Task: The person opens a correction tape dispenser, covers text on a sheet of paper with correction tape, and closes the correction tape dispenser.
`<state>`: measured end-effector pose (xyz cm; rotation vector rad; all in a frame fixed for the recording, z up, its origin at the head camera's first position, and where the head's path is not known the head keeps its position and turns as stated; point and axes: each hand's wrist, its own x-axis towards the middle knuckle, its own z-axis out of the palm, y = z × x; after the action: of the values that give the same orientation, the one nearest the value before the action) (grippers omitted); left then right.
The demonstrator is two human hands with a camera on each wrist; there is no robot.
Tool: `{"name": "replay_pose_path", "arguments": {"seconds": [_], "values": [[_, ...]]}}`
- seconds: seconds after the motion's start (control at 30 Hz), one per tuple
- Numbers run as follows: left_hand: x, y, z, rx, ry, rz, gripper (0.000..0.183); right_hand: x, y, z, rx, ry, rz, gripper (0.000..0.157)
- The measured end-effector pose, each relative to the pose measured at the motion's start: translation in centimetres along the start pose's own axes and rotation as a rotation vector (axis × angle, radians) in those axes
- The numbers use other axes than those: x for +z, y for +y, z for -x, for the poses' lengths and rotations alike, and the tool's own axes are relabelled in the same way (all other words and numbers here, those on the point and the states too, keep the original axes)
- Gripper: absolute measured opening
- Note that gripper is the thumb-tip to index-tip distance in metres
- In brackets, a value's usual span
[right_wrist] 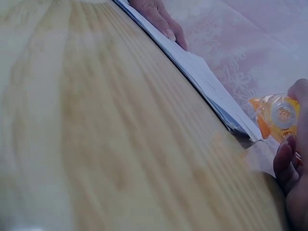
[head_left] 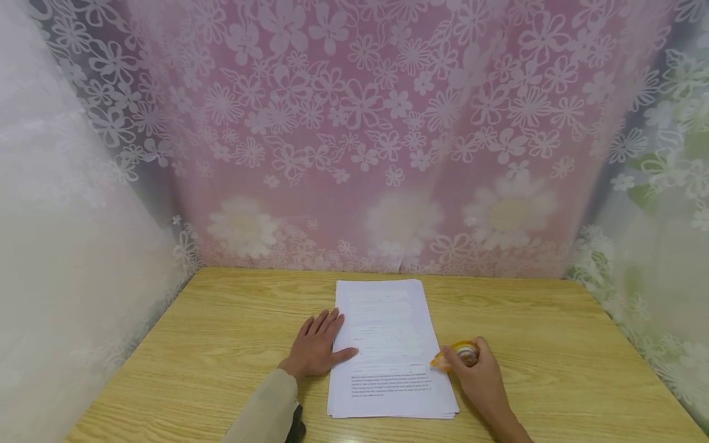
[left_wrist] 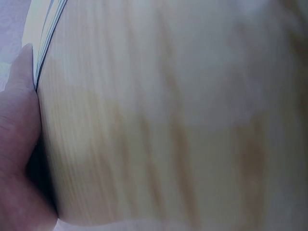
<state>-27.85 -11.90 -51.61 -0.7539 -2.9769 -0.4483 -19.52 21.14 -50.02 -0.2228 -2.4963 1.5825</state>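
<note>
A stack of white paper sheets [head_left: 382, 344] lies on the wooden table. White correction strips cover most of the top sheet's upper lines; a block of printed text [head_left: 390, 384] shows near its lower edge. My left hand [head_left: 316, 351] rests flat at the stack's left edge, fingers straight and thumb on the paper. At the right edge my right hand [head_left: 484, 384] grips an orange correction tape dispenser [right_wrist: 280, 115] between thumb and fingers. The dispenser's tip points left and overlaps the sheet's right margin, level with the line just above the printed text.
The wood-grain table [head_left: 238, 320] extends on both sides of the paper. Behind it hangs a pink curtain [head_left: 354, 154] with white flowers, and pale translucent sheeting [head_left: 72, 246] closes in the left side, with similar floral sheeting [head_left: 653, 258] at right.
</note>
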Motion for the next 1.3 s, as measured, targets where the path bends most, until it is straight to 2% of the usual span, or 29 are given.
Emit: {"name": "replay_pose_path", "arguments": {"seconds": [0.37,0.8,1.3], "values": [[0.0,0.2,0.1,0.004,0.012,0.02,0.088,0.6,-0.5,0.4,-0.043,-0.035,0.1,0.051],[0.0,0.2,0.1,0.009,0.024,0.023,0.087,0.8,-0.4,0.3,-0.061,-0.019,0.151,0.05],[-0.2,0.4,0.2,0.01,0.023,0.011,0.086,1.3,-0.8,0.6,-0.138,0.05,0.226,0.04]]}}
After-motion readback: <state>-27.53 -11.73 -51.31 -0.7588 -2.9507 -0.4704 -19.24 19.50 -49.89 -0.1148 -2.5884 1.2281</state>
